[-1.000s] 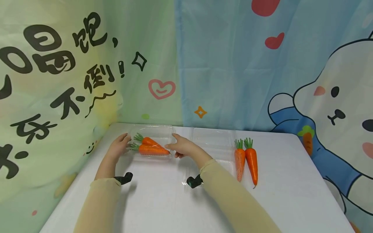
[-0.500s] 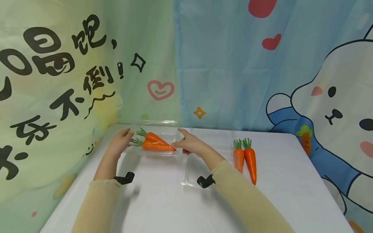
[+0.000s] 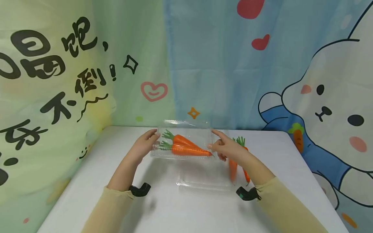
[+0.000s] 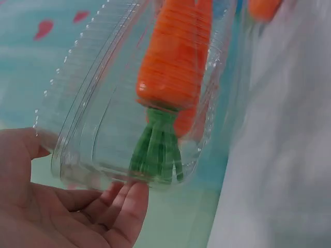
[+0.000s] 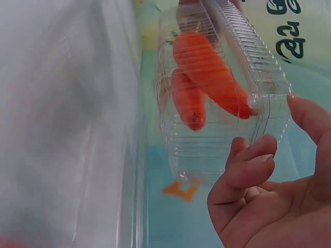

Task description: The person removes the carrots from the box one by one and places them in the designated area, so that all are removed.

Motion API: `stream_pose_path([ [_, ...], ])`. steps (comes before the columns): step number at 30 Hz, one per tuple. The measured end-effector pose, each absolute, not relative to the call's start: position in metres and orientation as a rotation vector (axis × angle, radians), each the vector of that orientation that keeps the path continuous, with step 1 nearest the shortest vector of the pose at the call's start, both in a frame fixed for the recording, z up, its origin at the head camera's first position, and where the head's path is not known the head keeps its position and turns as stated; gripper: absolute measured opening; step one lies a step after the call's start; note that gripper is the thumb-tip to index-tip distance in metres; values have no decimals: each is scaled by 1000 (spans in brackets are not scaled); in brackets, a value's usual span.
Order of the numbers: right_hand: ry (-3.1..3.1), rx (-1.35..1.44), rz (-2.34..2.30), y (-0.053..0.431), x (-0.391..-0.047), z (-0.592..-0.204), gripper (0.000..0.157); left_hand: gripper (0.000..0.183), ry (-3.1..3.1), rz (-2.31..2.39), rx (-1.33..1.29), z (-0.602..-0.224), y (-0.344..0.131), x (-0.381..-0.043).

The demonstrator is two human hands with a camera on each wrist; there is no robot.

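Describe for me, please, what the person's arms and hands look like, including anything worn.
The left sleeve and right sleeve are plain and pale yellow, each ending by a black, bent wrist device. The left hand and right hand are bare.

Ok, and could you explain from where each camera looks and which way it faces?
Head: on the person's head, facing forward and down over the white table to the printed backdrop; left hand, right hand and sleeves show.
Left wrist: on that wrist, looking at a green carrot top in a clear container; the left hand shows.
Right wrist: on that wrist, looking at the container's opposite end, carrot tips nearest; the right hand shows, plus apparently a bit of the left beyond.
Both wrist views share the container.
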State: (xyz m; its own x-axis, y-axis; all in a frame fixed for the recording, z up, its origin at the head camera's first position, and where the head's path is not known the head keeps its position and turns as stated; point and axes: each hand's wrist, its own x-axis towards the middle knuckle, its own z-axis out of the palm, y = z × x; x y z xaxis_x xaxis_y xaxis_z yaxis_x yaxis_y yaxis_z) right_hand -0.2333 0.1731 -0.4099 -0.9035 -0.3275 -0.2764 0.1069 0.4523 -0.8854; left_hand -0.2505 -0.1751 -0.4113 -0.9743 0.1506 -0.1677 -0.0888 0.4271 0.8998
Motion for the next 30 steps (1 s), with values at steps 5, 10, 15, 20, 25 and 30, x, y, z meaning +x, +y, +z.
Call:
stream_pose_path([
  [5, 2382, -153, -1409, 210, -206, -416, 90, 63, 2400, 1595, 113, -420, -140, -239],
  [10, 2423, -173, -1410, 233, -182, -425, 85, 63, 2415, 1554, 148, -430, -119, -229],
  [15, 2429, -170, -1424, 244, -169, -438, 79, 63, 2396, 1553, 165, -441, -110, -219],
  [20, 2424, -174, -1437, 247, -162, -449, 75, 62, 2371, 1580, 151, -449, -109, -210],
  [25, 2446, -177, -1432, 249, -160, -463, 70, 57, 2396, 1569, 109, -462, -109, -204],
  [30, 2483, -135, -1406, 250, -160, -475, 65, 50, 2374, 1616, 84, -477, -111, -201],
])
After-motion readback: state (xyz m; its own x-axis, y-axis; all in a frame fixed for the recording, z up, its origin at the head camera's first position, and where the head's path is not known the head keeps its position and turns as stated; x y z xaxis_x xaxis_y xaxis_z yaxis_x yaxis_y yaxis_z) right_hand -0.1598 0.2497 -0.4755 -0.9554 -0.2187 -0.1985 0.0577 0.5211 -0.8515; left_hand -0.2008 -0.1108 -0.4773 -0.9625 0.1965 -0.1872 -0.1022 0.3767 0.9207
